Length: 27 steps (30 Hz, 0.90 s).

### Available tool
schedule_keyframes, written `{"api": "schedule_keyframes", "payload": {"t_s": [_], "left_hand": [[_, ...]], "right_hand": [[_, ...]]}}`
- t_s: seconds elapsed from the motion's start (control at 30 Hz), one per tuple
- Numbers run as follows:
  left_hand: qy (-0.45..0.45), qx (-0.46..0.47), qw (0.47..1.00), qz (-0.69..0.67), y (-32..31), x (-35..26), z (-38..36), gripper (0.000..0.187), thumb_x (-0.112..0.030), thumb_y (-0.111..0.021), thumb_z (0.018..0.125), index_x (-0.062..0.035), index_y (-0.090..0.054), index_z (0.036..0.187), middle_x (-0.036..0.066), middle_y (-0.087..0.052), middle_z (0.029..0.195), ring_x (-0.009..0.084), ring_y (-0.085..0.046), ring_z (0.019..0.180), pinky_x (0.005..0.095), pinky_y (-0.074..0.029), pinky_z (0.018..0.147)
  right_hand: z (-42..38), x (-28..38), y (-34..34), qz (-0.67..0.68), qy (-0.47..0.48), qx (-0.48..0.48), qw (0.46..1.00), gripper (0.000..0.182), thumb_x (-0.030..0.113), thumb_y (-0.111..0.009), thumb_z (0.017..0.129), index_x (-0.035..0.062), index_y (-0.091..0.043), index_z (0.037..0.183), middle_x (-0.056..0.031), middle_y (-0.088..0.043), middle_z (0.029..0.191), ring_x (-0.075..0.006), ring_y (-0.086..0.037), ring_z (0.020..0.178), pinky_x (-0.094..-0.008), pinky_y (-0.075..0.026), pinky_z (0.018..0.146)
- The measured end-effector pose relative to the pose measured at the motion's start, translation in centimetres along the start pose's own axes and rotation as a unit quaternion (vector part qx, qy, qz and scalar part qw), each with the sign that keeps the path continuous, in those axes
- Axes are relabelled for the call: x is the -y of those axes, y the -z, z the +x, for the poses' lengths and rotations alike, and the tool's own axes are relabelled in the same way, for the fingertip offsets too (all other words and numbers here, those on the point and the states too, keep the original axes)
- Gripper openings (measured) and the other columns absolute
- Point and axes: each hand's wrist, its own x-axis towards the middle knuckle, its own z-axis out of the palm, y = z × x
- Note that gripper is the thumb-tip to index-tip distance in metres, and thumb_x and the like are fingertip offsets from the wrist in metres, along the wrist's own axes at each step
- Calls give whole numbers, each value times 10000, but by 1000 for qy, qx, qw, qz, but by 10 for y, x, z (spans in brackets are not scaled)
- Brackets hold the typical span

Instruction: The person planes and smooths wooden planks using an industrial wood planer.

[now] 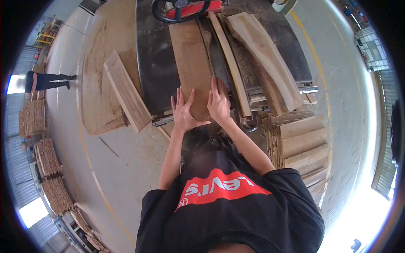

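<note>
A long, flat wooden board [188, 55] lies on the dark machine table [154, 55], running away from me. My left hand [184, 113] rests at the board's near left corner, fingers stretched and spread, thumb toward the near end. At the near right edge, my right hand [219, 103] lies with its fingers extended forward and its thumb on the board's top. Both hands touch the board. Just right of it, a narrow wooden strip [231, 63] lies lengthwise.
A wavy-edged plank [268, 59] rests on the table's right side. Beneath a black handwheel [181, 5] is a red machine part. Another board [126, 90] lies on a large wooden sheet [95, 76] at left. Stacked boards [301, 139] stand at right. A person [48, 79] is far left.
</note>
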Motion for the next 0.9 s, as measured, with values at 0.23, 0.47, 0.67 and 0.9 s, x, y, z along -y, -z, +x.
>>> {"api": "schedule_keyframes", "payload": {"t_s": [0.23,0.47,0.67,0.9], "left_hand": [[-1,4,1000,-12,-2,7,11,1462,-708,-963,372,-141,-459,1621,361,-247,1685,474,-216,1602,693,-167,1253],[5,6,1000,2,-1,18,46,1466,-716,-966,374,-132,-460,1620,355,-269,1681,459,-226,1603,627,-189,1283],[-2,1,1000,1,1,32,72,1473,-743,-957,387,-140,-448,1631,350,-274,1682,456,-228,1603,610,-201,1289],[-7,-5,1000,-4,1,51,112,1494,-706,-969,366,-171,-417,1648,328,-281,1686,441,-212,1610,580,-192,1301]], "right_hand": [[9,-6,-6,0,-17,15,1000,555,112,-550,1042,-15,-428,1568,-331,-494,1533,-503,-498,1406,-525,-433,1182],[45,-9,-20,-8,-19,8,1000,523,133,-527,1061,5,-449,1562,-327,-509,1521,-506,-509,1391,-529,-471,1149],[72,-12,-35,-12,-23,18,999,529,162,-522,1072,-5,-447,1568,-310,-504,1537,-482,-487,1422,-519,-436,1186],[112,-16,-55,-28,-16,11,999,526,169,-505,1084,9,-435,1581,-299,-493,1552,-471,-491,1424,-516,-448,1180]]}}
